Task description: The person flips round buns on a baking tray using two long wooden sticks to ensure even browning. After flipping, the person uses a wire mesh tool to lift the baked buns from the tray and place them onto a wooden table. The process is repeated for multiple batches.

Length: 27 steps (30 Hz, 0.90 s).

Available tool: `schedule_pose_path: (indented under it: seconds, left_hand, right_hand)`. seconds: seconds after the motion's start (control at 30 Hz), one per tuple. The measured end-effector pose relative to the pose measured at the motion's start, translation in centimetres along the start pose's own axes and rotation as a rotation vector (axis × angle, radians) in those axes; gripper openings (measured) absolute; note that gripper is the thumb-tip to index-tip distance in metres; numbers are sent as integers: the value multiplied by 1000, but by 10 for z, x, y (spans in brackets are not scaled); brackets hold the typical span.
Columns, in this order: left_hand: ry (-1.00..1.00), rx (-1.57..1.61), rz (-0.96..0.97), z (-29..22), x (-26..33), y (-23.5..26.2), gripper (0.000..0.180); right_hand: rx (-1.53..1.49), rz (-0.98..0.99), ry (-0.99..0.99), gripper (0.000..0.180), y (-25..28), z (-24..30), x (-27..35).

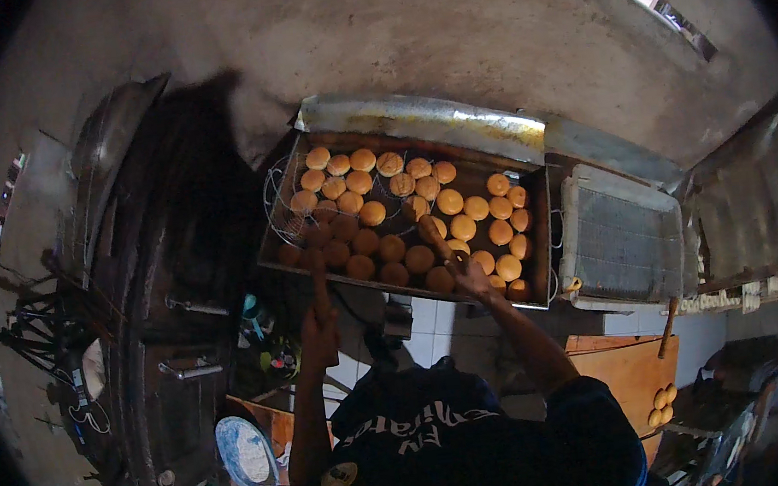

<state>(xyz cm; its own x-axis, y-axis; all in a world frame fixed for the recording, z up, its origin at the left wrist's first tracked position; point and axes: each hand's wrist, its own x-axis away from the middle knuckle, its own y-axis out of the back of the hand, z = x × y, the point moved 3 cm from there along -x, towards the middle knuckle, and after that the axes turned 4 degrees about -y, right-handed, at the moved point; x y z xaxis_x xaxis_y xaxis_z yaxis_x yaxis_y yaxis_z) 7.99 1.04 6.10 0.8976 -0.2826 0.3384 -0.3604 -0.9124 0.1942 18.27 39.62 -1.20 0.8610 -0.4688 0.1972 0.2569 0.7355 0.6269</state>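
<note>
A wide rectangular metal vat (pixel 543 229) in front of me holds many round golden-brown dough balls (pixel 464 228), like doughnuts, lying close together in dark liquid. My left hand (pixel 320 334) is closed round the wooden handle of a wire skimmer (pixel 321 291); its round wire head seems to lie over the vat's left end. My right hand (pixel 473 277) grips the wooden handle of a second wire skimmer (pixel 435 237), reaching up and left over the dough balls. Its wire head rests among those in the middle. Several balls near the front left lie in shadow.
A bent metal sheet (pixel 424 118) stands behind the vat. To the right is a grey tray with a wire rack (pixel 624 232). Below it, a wooden board (pixel 617 366) has several dough balls (pixel 662 404) beside it. A dark cabinet (pixel 177 354) and a blue basin (pixel 246 455) stand left.
</note>
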Motion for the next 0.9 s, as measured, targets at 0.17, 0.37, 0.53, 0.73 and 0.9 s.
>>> schedule_pose_path:
  seconds: [0.17, 0.37, 0.53, 0.73, 0.9]
  left_hand:
    - [27, -12, -22, -1, 9, 4, 34]
    - [41, 30, -46, 6, 10, 3, 35]
    - [35, -3, -44, 6, 14, 4, 36]
    - [28, 3, -35, 8, 16, 3, 35]
    - [10, -77, -51, 16, 19, 10, 35]
  right_hand:
    - [84, 3, -137, 62, 16, 28, 20]
    - [85, -60, -46, 60, 23, 32, 29]
    - [85, -72, -52, 56, 26, 39, 36]
    - [184, -142, -60, 50, 33, 28, 47]
    - [340, -169, -9, 52, 46, 32, 62]
